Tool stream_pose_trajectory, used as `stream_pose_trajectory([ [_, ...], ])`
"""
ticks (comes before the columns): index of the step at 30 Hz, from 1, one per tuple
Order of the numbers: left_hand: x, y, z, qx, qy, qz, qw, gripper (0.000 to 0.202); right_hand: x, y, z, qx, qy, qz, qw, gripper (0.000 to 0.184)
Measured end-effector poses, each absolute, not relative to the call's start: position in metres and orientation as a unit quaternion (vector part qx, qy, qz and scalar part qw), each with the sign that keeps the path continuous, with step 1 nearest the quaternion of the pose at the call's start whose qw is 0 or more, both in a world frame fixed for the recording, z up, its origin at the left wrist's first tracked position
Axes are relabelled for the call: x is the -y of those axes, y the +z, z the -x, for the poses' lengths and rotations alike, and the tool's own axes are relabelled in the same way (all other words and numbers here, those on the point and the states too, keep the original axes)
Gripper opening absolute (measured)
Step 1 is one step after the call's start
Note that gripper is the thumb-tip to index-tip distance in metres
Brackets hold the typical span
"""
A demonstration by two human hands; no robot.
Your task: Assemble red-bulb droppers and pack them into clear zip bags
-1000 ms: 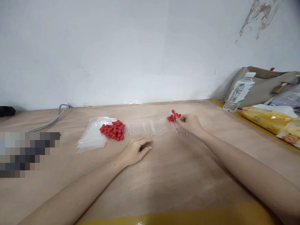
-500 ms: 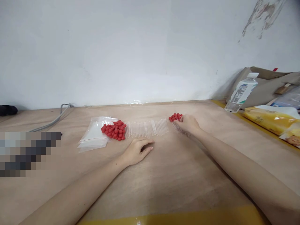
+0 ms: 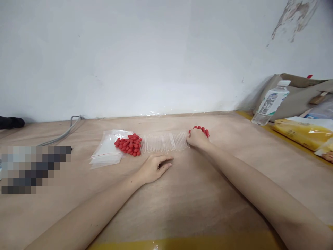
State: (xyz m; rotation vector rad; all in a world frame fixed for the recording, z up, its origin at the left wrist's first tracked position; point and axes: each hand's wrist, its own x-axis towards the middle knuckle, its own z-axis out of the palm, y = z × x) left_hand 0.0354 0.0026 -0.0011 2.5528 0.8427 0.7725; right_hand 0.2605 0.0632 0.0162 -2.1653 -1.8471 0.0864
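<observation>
My left hand rests on the table with its thumb and fingers apart, holding nothing. Just beyond it lies a row of thin clear dropper tubes, side by side. My right hand has its fingertips pinched together at the row's right end, on a clear tube that is mostly hidden. Behind that hand show the red rubber bulbs of a second group; their tubes are hidden by the hand. A heap of loose red rubber bulbs sits at the row's left end, partly over clear zip bags.
A plastic bottle leans by a grey-beige bag at the right. A yellow packet lies in front of them. A grey cable runs along the left, near a pixelated area. A white wall closes off the back.
My right hand has moved left, from the red-bulbed group to the right end of the tube row, leaving the group behind. My left hand has stayed in place. The view has shifted slightly.
</observation>
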Motion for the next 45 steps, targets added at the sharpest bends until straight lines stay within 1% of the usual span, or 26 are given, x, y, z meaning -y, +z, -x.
stream_pose_trajectory([
  [4, -0.001, -0.003, -0.036, -0.3, 0.267, -0.899, 0.174, 0.025, -0.049, 0.021, -0.266, 0.672, 0.053, 0.727, 0.128, 0.01],
  [7, 0.001, -0.002, -0.038, -0.303, 0.275, -0.898, 0.161, 0.023, -0.032, 0.023, -0.272, 0.698, 0.083, 0.703, 0.11, 0.014],
  [10, -0.008, 0.01, -0.031, -0.331, 0.311, -0.886, 0.087, 0.02, -0.017, 0.02, -0.279, 0.72, 0.127, 0.674, 0.104, 0.021],
  [12, -0.024, 0.024, -0.017, -0.381, 0.335, -0.862, 0.023, 0.019, -0.008, 0.015, -0.283, 0.726, 0.138, 0.663, 0.118, 0.018],
  [14, -0.048, 0.04, 0.002, -0.441, 0.33, -0.834, -0.034, 0.02, 0.0, 0.009, -0.284, 0.725, 0.115, 0.666, 0.135, 0.011],
  [16, -0.076, 0.054, 0.022, -0.498, 0.291, -0.814, -0.067, 0.019, 0.008, 0.004, -0.282, 0.723, 0.076, 0.671, 0.143, 0.007],
  [20, -0.118, 0.064, 0.044, -0.574, 0.153, -0.804, -0.034, 0.02, 0.019, -0.004, -0.275, 0.718, -0.01, 0.679, 0.152, 0.012],
  [23, -0.13, 0.062, 0.043, -0.598, 0.112, -0.793, -0.017, 0.015, 0.023, -0.01, -0.272, 0.723, -0.052, 0.668, 0.168, 0.015],
  [26, -0.133, 0.058, 0.038, -0.621, 0.095, -0.778, -0.008, 0.015, 0.024, -0.014, -0.272, 0.729, -0.062, 0.654, 0.193, 0.014],
  [30, -0.132, 0.057, 0.036, -0.637, 0.094, -0.765, -0.013, 0.012, 0.023, -0.017, -0.273, 0.734, -0.062, 0.643, 0.211, 0.013],
  [33, -0.127, 0.059, 0.039, -0.64, 0.111, -0.76, -0.028, 0.014, 0.024, -0.018, -0.273, 0.734, -0.065, 0.641, 0.215, 0.013],
  [35, -0.121, 0.06, 0.041, -0.635, 0.147, -0.757, -0.043, 0.018, 0.023, -0.019, -0.273, 0.736, -0.075, 0.637, 0.219, 0.014],
  [37, -0.111, 0.059, 0.041, -0.62, 0.227, -0.75, -0.051, 0.021, 0.022, -0.02, -0.273, 0.748, -0.088, 0.618, 0.227, 0.016],
  [39, -0.096, 0.056, 0.037, -0.59, 0.334, -0.735, -0.024, 0.022, 0.02, -0.021, -0.274, 0.764, -0.09, 0.59, 0.246, 0.017],
  [41, -0.076, 0.049, 0.027, -0.541, 0.4, -0.737, 0.057, 0.024, 0.018, -0.022, -0.273, 0.776, -0.073, 0.564, 0.273, 0.018],
  [43, -0.054, 0.038, 0.014, -0.477, 0.415, -0.76, 0.149, 0.025, 0.017, -0.023, -0.273, 0.783, -0.042, 0.545, 0.297, 0.019],
  [45, -0.033, 0.026, -0.001, -0.418, 0.4, -0.785, 0.221, 0.024, 0.016, -0.023, -0.272, 0.792, -0.012, 0.525, 0.313, 0.019],
])
